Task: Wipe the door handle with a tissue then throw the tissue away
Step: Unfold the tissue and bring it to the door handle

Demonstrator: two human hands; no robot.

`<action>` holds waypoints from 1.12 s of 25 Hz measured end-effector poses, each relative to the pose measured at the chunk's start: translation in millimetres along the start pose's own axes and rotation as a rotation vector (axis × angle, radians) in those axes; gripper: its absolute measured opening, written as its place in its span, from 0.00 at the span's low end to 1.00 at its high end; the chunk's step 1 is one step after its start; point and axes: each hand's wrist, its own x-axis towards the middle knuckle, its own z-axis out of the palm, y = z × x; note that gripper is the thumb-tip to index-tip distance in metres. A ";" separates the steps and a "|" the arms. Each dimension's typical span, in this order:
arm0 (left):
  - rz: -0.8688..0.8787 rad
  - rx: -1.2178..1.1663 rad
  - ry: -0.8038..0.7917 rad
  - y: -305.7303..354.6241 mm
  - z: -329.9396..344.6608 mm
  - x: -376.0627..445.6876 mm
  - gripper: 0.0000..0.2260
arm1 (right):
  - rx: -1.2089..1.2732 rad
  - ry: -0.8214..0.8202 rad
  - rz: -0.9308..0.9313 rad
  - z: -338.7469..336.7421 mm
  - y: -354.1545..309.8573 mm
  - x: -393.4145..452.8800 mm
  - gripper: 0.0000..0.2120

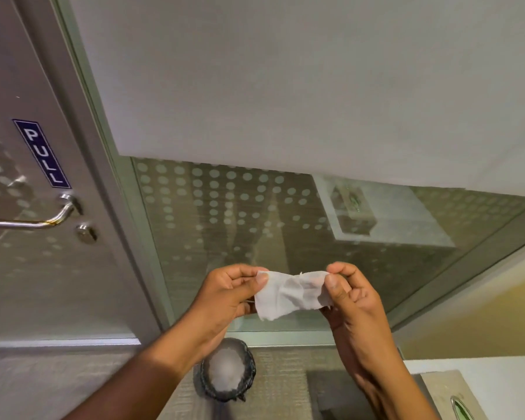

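Note:
A white tissue (288, 294) is stretched between both hands at chest height, in front of a glass wall. My left hand (225, 295) pinches its left edge and my right hand (350, 301) pinches its right edge. The metal door handle (34, 221) juts from the grey door at the far left, well away from both hands. Below my left forearm stands a small round bin (228, 369) with a dark liner and white paper inside.
A blue PULL sign (41, 153) is stuck above the handle, and a round lock (86, 233) sits below it. The dotted glass panel (212, 201) fills the middle. A tissue box (458, 401) rests on a white surface at the bottom right.

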 end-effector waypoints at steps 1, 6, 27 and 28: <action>0.024 0.028 0.056 1.1 -1.2 -2.9 0.05 | 0.007 -0.013 -0.022 -0.9 -0.1 3.8 0.06; 0.063 -0.127 0.158 7.4 0.4 -18.5 0.10 | 0.088 -0.088 0.025 0.2 5.2 19.8 0.09; 0.011 -0.376 0.775 1.8 -38.7 -77.6 0.07 | -0.459 -0.447 -0.063 78.8 34.5 29.7 0.04; -0.023 -0.337 0.754 3.9 -46.2 -82.5 0.06 | -0.460 -0.472 -0.077 90.6 38.4 26.3 0.06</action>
